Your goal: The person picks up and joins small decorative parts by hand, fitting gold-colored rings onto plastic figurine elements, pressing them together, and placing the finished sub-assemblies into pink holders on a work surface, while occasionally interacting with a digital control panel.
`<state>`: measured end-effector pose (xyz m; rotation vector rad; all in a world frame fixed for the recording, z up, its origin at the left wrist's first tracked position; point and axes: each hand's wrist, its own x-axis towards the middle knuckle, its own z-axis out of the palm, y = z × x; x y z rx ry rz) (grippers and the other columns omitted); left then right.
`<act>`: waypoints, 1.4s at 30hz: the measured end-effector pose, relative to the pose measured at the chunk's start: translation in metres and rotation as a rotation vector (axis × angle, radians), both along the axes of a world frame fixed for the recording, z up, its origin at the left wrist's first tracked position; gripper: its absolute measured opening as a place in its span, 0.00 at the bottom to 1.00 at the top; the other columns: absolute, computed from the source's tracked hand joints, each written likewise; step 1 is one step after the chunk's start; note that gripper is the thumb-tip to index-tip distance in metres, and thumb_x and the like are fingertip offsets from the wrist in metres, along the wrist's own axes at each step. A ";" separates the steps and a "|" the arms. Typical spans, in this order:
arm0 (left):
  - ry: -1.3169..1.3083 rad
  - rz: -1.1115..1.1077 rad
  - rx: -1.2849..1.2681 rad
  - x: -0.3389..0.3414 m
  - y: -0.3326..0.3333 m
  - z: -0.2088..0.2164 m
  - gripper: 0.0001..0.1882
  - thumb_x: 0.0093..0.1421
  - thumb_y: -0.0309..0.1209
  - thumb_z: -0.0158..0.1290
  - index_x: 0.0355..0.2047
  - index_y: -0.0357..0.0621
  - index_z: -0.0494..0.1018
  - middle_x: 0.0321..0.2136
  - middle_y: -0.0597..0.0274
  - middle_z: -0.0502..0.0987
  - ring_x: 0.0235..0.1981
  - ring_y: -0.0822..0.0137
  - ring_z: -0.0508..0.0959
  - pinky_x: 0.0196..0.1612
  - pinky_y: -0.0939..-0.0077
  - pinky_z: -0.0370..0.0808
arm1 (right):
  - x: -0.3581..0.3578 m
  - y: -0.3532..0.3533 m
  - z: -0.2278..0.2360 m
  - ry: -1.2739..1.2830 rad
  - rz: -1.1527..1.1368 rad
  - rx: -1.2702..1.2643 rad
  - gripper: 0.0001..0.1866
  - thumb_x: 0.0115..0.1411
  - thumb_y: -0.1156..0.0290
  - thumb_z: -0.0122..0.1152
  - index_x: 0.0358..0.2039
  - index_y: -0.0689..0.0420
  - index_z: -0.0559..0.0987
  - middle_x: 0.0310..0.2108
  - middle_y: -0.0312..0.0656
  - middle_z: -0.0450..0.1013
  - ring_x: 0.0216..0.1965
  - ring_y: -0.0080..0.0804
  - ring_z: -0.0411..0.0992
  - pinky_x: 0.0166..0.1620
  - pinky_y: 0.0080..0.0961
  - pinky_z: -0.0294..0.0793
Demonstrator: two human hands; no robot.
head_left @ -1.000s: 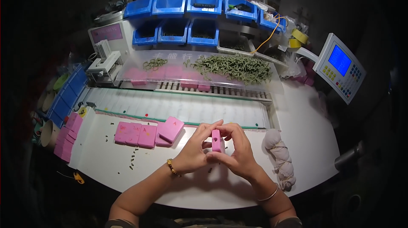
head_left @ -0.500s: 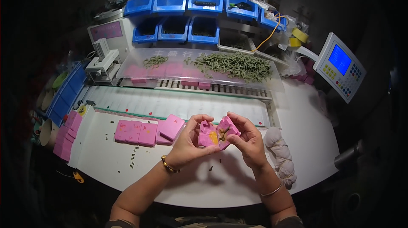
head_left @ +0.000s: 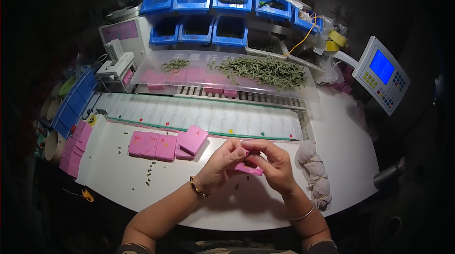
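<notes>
Both hands hold a pink rubber mold (head_left: 251,169) above the white table. My left hand (head_left: 219,165) is closed on its left side, thumb pressed along the top. On the other side, my right hand (head_left: 277,169) is closed with its fingertips in at the mold's middle. The hands cover most of the mold, so what lies inside cannot be made out. Left of my hands, several pink molds (head_left: 143,143) lie in a row, and one tilted mold (head_left: 194,139) rests on another. Small green bits (head_left: 149,174) are scattered in front of them.
A wrapped white cloth bundle (head_left: 314,173) lies at the right. Behind runs a conveyor (head_left: 204,114), with a clear tray (head_left: 189,75) of green pieces (head_left: 265,71) above it. Blue bins (head_left: 192,0) stand at the back, a control screen (head_left: 381,75) at far right.
The mold was spread open, showing a branched dark green piece in its right half. Now my hands are closer together, the mold is folded and turned, and my fingers cover its inside.
</notes>
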<state>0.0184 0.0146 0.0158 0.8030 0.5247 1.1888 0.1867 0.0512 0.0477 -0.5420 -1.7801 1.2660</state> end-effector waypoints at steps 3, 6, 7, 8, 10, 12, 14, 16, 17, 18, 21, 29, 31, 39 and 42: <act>0.015 -0.004 -0.090 -0.007 0.000 0.006 0.26 0.60 0.48 0.55 0.49 0.40 0.67 0.38 0.58 0.74 0.38 0.69 0.76 0.40 0.70 0.79 | -0.004 0.002 0.000 -0.160 -0.037 0.378 0.27 0.50 0.70 0.69 0.52 0.58 0.74 0.45 0.46 0.71 0.47 0.40 0.68 0.53 0.33 0.65; -0.053 0.115 -0.114 -0.010 0.000 0.009 0.18 0.60 0.44 0.56 0.39 0.42 0.70 0.32 0.59 0.74 0.33 0.69 0.75 0.33 0.73 0.76 | -0.013 -0.008 -0.004 -0.249 -0.165 0.494 0.37 0.48 0.64 0.72 0.58 0.56 0.67 0.51 0.47 0.64 0.51 0.45 0.63 0.56 0.38 0.61; -0.084 0.150 -0.094 -0.011 0.001 0.010 0.16 0.60 0.43 0.55 0.36 0.43 0.70 0.31 0.59 0.74 0.31 0.69 0.75 0.32 0.74 0.74 | -0.015 -0.010 -0.004 -0.250 -0.164 0.494 0.37 0.48 0.64 0.72 0.58 0.56 0.67 0.51 0.47 0.64 0.51 0.45 0.63 0.56 0.38 0.61; -0.120 0.244 -0.116 -0.007 -0.001 0.010 0.14 0.61 0.42 0.53 0.30 0.44 0.68 0.27 0.59 0.73 0.27 0.69 0.74 0.30 0.75 0.72 | -0.016 -0.013 -0.003 -0.303 -0.204 0.561 0.37 0.47 0.64 0.73 0.58 0.56 0.68 0.51 0.47 0.64 0.52 0.44 0.63 0.56 0.36 0.62; -0.052 0.253 -0.119 -0.010 -0.005 0.017 0.14 0.61 0.41 0.51 0.28 0.44 0.68 0.25 0.60 0.72 0.26 0.69 0.73 0.29 0.75 0.71 | -0.020 -0.019 -0.001 -0.316 -0.286 0.636 0.34 0.48 0.63 0.71 0.56 0.55 0.70 0.48 0.44 0.67 0.50 0.43 0.64 0.55 0.37 0.61; 0.018 0.266 -0.124 -0.012 -0.007 0.016 0.13 0.62 0.40 0.49 0.27 0.44 0.68 0.24 0.61 0.71 0.26 0.69 0.72 0.28 0.76 0.71 | -0.020 -0.021 -0.003 -0.324 -0.328 0.691 0.31 0.49 0.63 0.71 0.54 0.55 0.72 0.47 0.43 0.68 0.49 0.42 0.65 0.54 0.36 0.61; 0.105 0.285 -0.003 -0.012 -0.005 0.007 0.15 0.63 0.40 0.46 0.25 0.44 0.67 0.23 0.63 0.70 0.25 0.70 0.71 0.28 0.76 0.70 | -0.021 -0.024 -0.001 -0.326 -0.408 0.754 0.24 0.49 0.66 0.69 0.48 0.54 0.77 0.44 0.40 0.70 0.46 0.38 0.67 0.51 0.35 0.61; 0.137 0.304 0.003 -0.011 -0.007 0.008 0.15 0.64 0.39 0.45 0.24 0.43 0.67 0.22 0.63 0.69 0.25 0.70 0.71 0.28 0.76 0.70 | -0.021 -0.025 0.000 -0.334 -0.439 0.805 0.21 0.49 0.67 0.69 0.45 0.54 0.78 0.43 0.39 0.71 0.46 0.37 0.67 0.50 0.33 0.61; 0.170 0.322 0.008 -0.009 -0.008 0.009 0.15 0.65 0.39 0.43 0.24 0.43 0.67 0.21 0.64 0.68 0.24 0.70 0.71 0.28 0.75 0.70 | -0.020 -0.026 0.000 -0.343 -0.472 0.854 0.18 0.49 0.67 0.69 0.43 0.54 0.79 0.42 0.37 0.71 0.45 0.36 0.67 0.49 0.32 0.61; 0.169 0.323 0.007 -0.007 -0.009 0.009 0.15 0.65 0.39 0.43 0.24 0.43 0.67 0.21 0.64 0.68 0.24 0.70 0.71 0.28 0.75 0.70 | -0.020 -0.026 -0.001 -0.343 -0.471 0.853 0.18 0.49 0.67 0.69 0.43 0.54 0.79 0.42 0.37 0.71 0.45 0.36 0.67 0.49 0.32 0.61; 0.213 0.498 -0.014 -0.002 -0.005 0.006 0.16 0.66 0.38 0.42 0.24 0.42 0.67 0.19 0.64 0.66 0.23 0.70 0.71 0.28 0.76 0.70 | -0.019 -0.025 -0.004 -0.317 -0.402 0.885 0.12 0.49 0.70 0.69 0.36 0.52 0.80 0.39 0.34 0.73 0.42 0.33 0.69 0.47 0.30 0.61; 0.077 0.510 -0.115 -0.010 0.001 0.014 0.20 0.69 0.47 0.42 0.30 0.42 0.67 0.24 0.56 0.72 0.22 0.64 0.76 0.25 0.72 0.74 | -0.010 -0.019 0.009 -0.024 -0.510 0.658 0.12 0.45 0.80 0.72 0.29 0.55 0.77 0.26 0.37 0.73 0.30 0.34 0.68 0.37 0.28 0.65; 0.023 0.368 -0.079 -0.012 0.000 0.003 0.23 0.69 0.49 0.41 0.33 0.40 0.70 0.23 0.58 0.72 0.24 0.67 0.77 0.30 0.72 0.77 | -0.005 -0.009 -0.001 0.027 -0.542 0.421 0.12 0.45 0.80 0.72 0.29 0.58 0.76 0.24 0.38 0.71 0.30 0.35 0.67 0.36 0.28 0.65; 0.299 0.171 0.035 -0.001 -0.009 0.009 0.11 0.66 0.32 0.51 0.38 0.36 0.76 0.29 0.65 0.77 0.30 0.77 0.77 0.36 0.81 0.75 | 0.000 -0.010 0.004 -0.352 -0.619 0.976 0.08 0.48 0.74 0.70 0.23 0.54 0.76 0.23 0.33 0.70 0.27 0.30 0.68 0.36 0.28 0.59; 0.339 0.188 0.029 -0.005 -0.007 0.009 0.09 0.64 0.30 0.52 0.37 0.37 0.77 0.30 0.65 0.78 0.29 0.78 0.76 0.34 0.82 0.74 | -0.001 -0.011 0.005 -0.428 -0.599 1.053 0.08 0.49 0.73 0.67 0.21 0.53 0.75 0.22 0.31 0.69 0.27 0.28 0.68 0.37 0.28 0.59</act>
